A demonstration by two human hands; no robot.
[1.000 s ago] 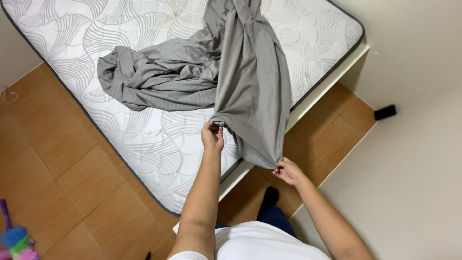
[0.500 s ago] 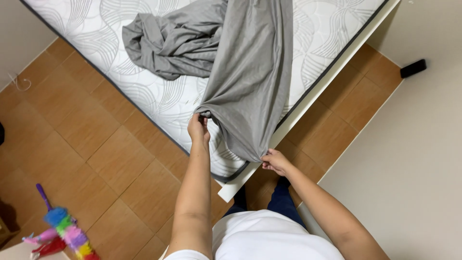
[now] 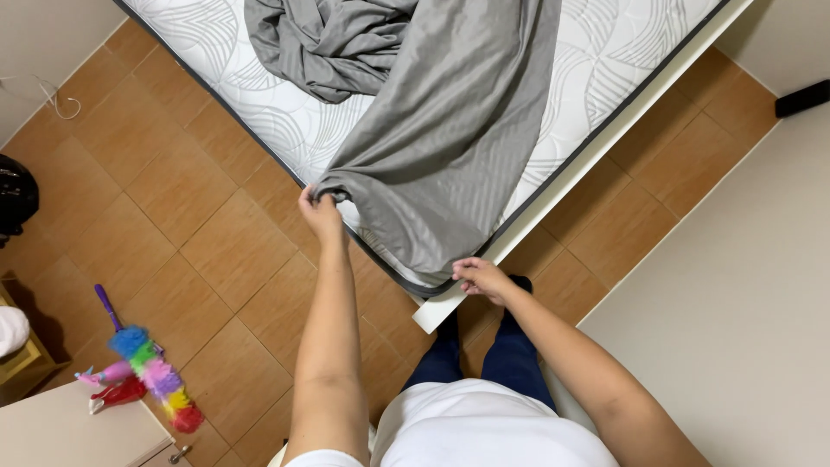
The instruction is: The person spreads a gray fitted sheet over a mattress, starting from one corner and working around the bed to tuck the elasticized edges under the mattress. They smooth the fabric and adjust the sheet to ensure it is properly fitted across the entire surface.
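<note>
The left hand, in the middle of the frame, is pinched shut on one corner of a grey sheet, the fingers bunching the cloth just over the dark-edged side of the mattress. The right hand, lower and to the right of it, is closed on the sheet's bottom edge where the cloth wraps the mattress corner, right above the end of the white bed frame.

Between the two hands the sheet is pulled fairly flat — it runs up and to the right across the quilted white mattress, while the rest lies in a crumpled heap at the top centre of the frame.

The bed stands on a brown tiled floor. At the lower left lies a rainbow-coloured duster with a purple handle — just beside the corner of a pale cabinet. The person's dark trouser legs show below the right hand.
</note>
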